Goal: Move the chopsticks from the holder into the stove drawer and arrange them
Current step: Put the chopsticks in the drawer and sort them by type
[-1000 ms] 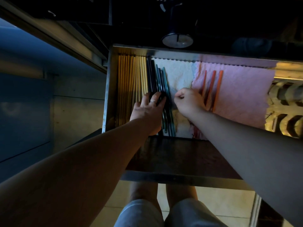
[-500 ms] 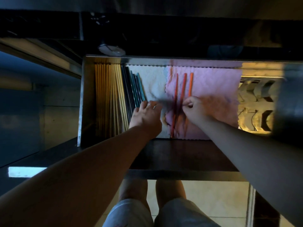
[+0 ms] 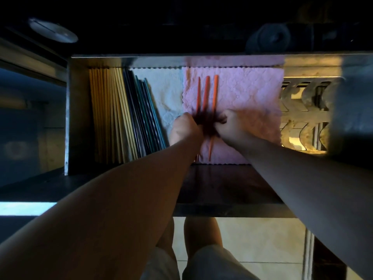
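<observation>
In the head view, the open stove drawer [image 3: 68, 118] was already sorted by colour, apparently to keep matching pairs together; yellow chopsticks [image 3: 109, 110] lay packed against its left wall, with dark chopsticks [image 3: 141, 114] just beside them on a white cloth [image 3: 163, 87]; three orange chopsticks [image 3: 206, 91] lay near the middle on a pink cloth [image 3: 248, 93], running from near to far and slightly fanned; the left hand [image 3: 184, 129] and the right hand [image 3: 230, 124] met over their near halves, each with its fingers curled in and seemingly pinching the sticks from either side, probably to squeeze them parallel; the contact itself was dark and blurred; the far tips stood out beyond both hands, and one near end showed between the wrists; the holder was not in view.
</observation>
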`<state>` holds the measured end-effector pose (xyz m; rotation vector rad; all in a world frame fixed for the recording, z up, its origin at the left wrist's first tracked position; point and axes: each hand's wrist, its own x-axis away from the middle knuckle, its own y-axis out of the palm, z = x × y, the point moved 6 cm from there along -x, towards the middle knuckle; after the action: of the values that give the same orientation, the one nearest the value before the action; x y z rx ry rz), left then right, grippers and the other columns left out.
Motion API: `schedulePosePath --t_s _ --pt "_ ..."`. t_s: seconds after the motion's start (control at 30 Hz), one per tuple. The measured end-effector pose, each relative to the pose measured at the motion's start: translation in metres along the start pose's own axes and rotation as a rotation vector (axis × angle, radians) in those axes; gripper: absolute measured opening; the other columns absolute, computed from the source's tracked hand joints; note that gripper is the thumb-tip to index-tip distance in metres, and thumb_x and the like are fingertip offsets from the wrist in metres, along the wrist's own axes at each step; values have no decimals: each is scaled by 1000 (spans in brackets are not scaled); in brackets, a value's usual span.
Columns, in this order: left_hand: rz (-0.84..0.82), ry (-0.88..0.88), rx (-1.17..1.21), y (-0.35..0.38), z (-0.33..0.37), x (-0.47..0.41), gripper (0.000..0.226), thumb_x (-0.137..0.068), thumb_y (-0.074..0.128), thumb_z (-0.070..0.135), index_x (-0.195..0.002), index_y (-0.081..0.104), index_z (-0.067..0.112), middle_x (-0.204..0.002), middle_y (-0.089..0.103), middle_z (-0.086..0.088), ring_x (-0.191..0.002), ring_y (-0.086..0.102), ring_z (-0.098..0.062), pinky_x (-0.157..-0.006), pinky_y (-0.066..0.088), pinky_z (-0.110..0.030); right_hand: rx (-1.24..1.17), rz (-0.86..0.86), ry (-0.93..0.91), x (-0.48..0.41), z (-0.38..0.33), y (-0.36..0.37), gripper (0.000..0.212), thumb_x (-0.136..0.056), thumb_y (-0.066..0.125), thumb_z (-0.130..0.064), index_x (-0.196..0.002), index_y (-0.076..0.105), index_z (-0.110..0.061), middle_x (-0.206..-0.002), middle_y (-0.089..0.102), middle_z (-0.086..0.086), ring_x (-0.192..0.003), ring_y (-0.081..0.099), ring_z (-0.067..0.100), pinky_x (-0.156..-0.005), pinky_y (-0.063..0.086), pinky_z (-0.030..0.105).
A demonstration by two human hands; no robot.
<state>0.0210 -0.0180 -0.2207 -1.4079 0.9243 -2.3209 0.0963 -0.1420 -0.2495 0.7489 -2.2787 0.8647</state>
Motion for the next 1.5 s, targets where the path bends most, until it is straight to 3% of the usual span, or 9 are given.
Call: schedulePosePath --t_s 0.13,0.27,0.37,0.5,0.63,0.87,0.97,1.2,1.5 --pt "10 -2 10 5 8 -7 33 -85 68 27 -111 67 6 -104 69 -17 -100 66 -34 -69 44 -31 -91 1 14 -8 1 7 24 -86 60 4 -109 56 10 -79 59 7 -66 55 9 -49 45 7" --pt "1 -47 46 8 8 -13 30 -85 68 25 -107 67 5 -102 69 -18 -98 67 -35 -69 47 -33 -79 -8 64 -16 5 15 29 -89 58 3 -116 54 12 -83 57 10 -53 56 0 -41 38 8" --pt "-22 -73 92 9 5 -17 27 -82 69 24 -100 68 4 -96 70 -17 -93 68 -33 -64 44 -30 3 2 61 -19 4 14 28 -88 63 -6 -111 59 10 -91 59 12 -57 54 1 -39 34 5" --pt "-51 -121 163 5 -5 -18 29 -80 71 27 -94 70 1 -88 70 -15 -87 69 -32 -60 44 -29 211 51 37 -14 -8 6 28 -74 67 -29 -84 71 -4 -73 68 12 -67 67 24 -55 48 25" --pt "-36 -123 214 -13 -18 -15 31 -81 72 34 -90 75 4 -81 72 -13 -78 70 -31 -57 48 -28 277 88 20 -2 -22 5 32 -77 63 -19 -47 52 -14 -46 48 -1 -53 52 18 -50 33 22" --pt "40 -232 272 -46 -55 -21 24 -86 71 33 -92 75 11 -73 64 -2 -56 55 -13 -39 30 -20 170 -43 -18 9 -41 44 16 -63 58 -24 -50 63 -18 -57 65 18 -59 65 34 -60 55 44" --pt "30 -277 287 -47 -65 -25 21 -83 72 28 -95 75 10 -80 69 -4 -54 55 -11 -39 31 -19 182 -100 1 5 -44 60 25 -68 66 -17 -44 58 -14 -53 62 15 -55 62 29 -58 52 39" --pt "27 -339 304 -52 -76 -30 25 -78 77 27 -93 71 8 -87 71 -8 -71 68 -21 -48 45 -23 212 -161 14 9 -66 83 34 -54 63 -47 -55 61 -13 -66 68 13 -66 67 25 -62 52 33" --pt "48 -263 181 -58 -74 -29 27 -81 73 32 -92 67 9 -81 64 -5 -67 62 -20 -47 41 -23 231 -143 37 7 -71 92 31 -78 69 -20 -52 54 -11 -58 58 7 -55 55 18 -51 40 25"
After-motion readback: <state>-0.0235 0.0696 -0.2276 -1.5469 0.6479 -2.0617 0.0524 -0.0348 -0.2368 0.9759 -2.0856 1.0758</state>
